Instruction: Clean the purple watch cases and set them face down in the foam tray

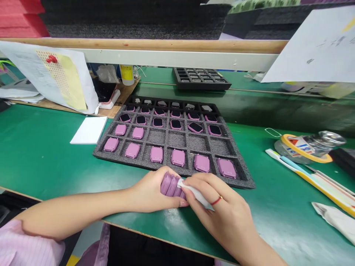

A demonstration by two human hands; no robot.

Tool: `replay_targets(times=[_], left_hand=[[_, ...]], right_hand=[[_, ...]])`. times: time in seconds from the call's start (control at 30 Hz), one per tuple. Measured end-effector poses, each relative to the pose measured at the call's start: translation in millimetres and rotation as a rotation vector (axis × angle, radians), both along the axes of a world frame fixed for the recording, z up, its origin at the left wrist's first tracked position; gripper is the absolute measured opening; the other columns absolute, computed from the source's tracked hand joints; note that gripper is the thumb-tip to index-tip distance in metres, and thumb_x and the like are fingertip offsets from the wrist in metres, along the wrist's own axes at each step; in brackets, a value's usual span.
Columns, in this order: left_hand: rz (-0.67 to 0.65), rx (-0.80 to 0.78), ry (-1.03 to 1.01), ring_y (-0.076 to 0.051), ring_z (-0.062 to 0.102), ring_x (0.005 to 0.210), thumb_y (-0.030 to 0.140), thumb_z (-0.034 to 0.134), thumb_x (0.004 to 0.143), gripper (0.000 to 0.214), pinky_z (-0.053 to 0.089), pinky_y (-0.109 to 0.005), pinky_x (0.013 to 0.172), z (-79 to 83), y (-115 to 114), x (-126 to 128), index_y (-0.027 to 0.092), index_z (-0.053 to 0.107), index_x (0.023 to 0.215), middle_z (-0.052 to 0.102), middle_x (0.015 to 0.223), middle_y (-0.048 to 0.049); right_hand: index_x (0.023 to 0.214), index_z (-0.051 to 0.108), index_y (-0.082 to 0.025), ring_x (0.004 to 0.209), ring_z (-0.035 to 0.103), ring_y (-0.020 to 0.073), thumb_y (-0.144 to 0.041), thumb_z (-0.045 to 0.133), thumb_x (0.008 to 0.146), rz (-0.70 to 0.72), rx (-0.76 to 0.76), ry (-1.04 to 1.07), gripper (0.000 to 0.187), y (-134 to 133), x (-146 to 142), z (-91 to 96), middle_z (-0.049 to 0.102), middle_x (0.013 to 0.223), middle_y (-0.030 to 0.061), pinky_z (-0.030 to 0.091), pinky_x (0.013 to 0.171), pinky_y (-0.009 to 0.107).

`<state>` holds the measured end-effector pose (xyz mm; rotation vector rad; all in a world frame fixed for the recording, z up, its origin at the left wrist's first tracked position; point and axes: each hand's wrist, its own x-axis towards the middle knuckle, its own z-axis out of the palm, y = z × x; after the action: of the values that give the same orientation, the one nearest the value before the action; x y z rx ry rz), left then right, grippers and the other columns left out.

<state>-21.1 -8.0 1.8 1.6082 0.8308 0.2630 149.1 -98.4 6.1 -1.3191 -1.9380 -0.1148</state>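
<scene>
My left hand is closed around a small stack of pink watch cases, held on edge just above the green table near its front edge. My right hand pinches a white cloth and presses it against the side of the stack. Directly behind both hands lies a dark foam tray with a grid of pockets. Its front row holds pink cases face down, and the rows behind hold cases with black screens up. Some middle pockets are bare.
A second black tray sits farther back. White card lies left of the foam tray. On the right are a tape roll, long plastic tools and a crumpled wipe. Papers hang at the back left and right.
</scene>
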Motion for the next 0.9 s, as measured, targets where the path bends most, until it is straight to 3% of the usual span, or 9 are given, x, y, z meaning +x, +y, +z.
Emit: replay_targets(times=[0.33,0.5,0.7,0.9], left_hand=[[-0.023,0.009,0.017,-0.020,0.060,0.087,0.042,0.085,0.064,0.053,0.047,-0.035,0.082,0.5,-1.8,-2.0,0.020,0.056,0.103,0.068,0.096,-0.0024],[-0.025,-0.020,-0.005,-0.020,0.061,0.090,0.035,0.083,0.064,0.049,0.047,-0.035,0.085,0.7,-1.4,-0.6,0.019,0.058,0.104,0.068,0.100,-0.0033],[-0.004,-0.001,0.012,-0.020,0.061,0.089,0.043,0.084,0.063,0.052,0.047,-0.036,0.085,-0.8,-1.0,0.9,0.020,0.058,0.102,0.068,0.098,-0.0028],[0.003,0.016,0.008,-0.020,0.062,0.091,0.039,0.083,0.064,0.050,0.047,-0.034,0.086,-1.5,-2.9,0.7,0.019,0.058,0.102,0.069,0.100,-0.0031]], right_hand=[[0.099,0.061,-0.022,0.076,0.069,0.0168,-0.013,0.053,0.097,-0.026,0.031,-0.042,0.012,5.8,4.9,-0.2,0.069,0.087,0.0044,0.058,0.069,0.028],[0.103,0.061,-0.020,0.077,0.068,0.0160,-0.012,0.055,0.097,0.050,-0.019,0.001,0.011,-2.0,2.6,-2.3,0.068,0.088,0.0057,0.057,0.069,0.027],[0.104,0.060,-0.020,0.076,0.067,0.0162,-0.013,0.052,0.098,0.025,-0.044,-0.004,0.011,-0.2,0.5,-2.1,0.068,0.090,0.0061,0.057,0.067,0.027],[0.101,0.061,-0.019,0.077,0.068,0.0163,-0.015,0.053,0.098,0.046,-0.066,-0.003,0.010,1.9,1.2,-0.4,0.068,0.088,0.0056,0.057,0.068,0.027]])
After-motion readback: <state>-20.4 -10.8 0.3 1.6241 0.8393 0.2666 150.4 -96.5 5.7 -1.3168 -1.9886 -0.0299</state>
